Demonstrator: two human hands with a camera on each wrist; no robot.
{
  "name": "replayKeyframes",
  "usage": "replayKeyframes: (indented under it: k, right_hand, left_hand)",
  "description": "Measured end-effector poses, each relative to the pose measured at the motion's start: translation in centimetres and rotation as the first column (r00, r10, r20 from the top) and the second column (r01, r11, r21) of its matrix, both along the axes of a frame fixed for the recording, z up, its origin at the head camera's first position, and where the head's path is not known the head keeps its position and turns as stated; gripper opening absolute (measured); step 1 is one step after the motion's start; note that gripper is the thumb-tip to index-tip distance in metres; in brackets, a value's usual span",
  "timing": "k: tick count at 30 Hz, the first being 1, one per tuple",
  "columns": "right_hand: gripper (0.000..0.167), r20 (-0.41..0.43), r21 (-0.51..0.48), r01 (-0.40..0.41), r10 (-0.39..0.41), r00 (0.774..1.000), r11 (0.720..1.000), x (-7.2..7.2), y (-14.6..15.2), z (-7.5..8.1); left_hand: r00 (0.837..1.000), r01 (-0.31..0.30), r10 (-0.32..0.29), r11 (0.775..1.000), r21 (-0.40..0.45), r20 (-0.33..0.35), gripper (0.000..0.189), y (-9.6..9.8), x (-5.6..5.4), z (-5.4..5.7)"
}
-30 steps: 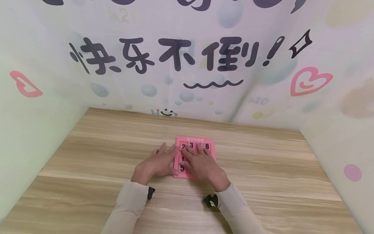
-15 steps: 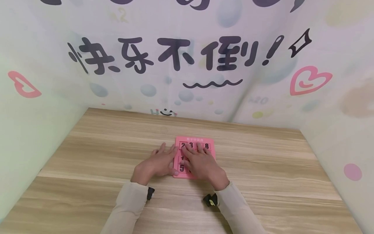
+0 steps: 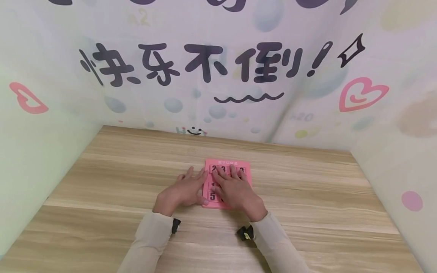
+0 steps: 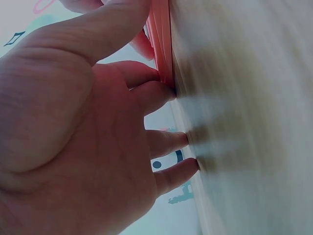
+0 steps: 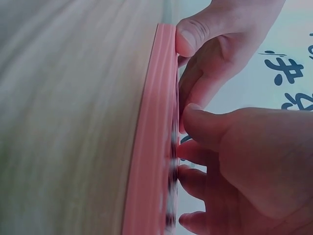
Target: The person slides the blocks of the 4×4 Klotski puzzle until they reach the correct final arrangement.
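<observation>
A pink sliding number puzzle (image 3: 246, 164) lies flat on the table, with tiles 2, 3, 1 and 5 showing and an 8 partly covered. My left hand (image 3: 186, 190) rests along its left side, thumb on the near left corner. In the left wrist view, the outer fingers (image 4: 168, 142) are spread and their tips reach the tabletop. Over the tiles lies my right hand (image 3: 237, 191), fingers spread and fairly straight. The right wrist view has its fingertips (image 5: 188, 147) right at the tile face. Many tiles are hidden beneath this hand.
The wood-grain table (image 3: 307, 189) is bordered by a printed cloth wall (image 3: 170, 113) at the back and sides. Dark wrist devices sit under both cuffs, one of them a black mount (image 3: 246, 232) by the right wrist.
An outer finger of the right hand has shifted slightly away from me, so it now covers part of the 8. The left hand and the puzzle frame stay in place.
</observation>
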State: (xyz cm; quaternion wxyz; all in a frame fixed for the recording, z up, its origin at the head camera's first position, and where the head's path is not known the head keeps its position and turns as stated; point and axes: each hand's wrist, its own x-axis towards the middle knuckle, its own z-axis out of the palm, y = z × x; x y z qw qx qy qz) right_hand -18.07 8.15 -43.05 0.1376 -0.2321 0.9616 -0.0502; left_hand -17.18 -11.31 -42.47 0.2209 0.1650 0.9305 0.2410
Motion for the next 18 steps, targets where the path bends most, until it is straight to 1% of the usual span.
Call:
replayKeyframes:
  k: [10,14,18]
  right_hand:
    - [0.065,0.022,-0.033,-0.01,0.01,1.0,0.999,0.0,0.1,-0.2]
    - [0.065,0.034,-0.043,-0.014,0.016,0.999,0.999,0.2,0.3,0.3]
    - [0.062,0.058,-0.036,-0.033,0.035,0.998,0.999,0.8,0.5,1.5]
  left_hand:
    - [1.0,0.003,-0.003,1.0,0.006,0.007,0.092,-0.2,0.1,0.0]
    - [1.0,0.011,-0.011,1.0,-0.001,0.0,0.092,-0.1,0.0,-0.1]
    - [1.0,0.013,-0.013,1.0,-0.009,0.0,0.092,-0.1,-0.1,-0.2]
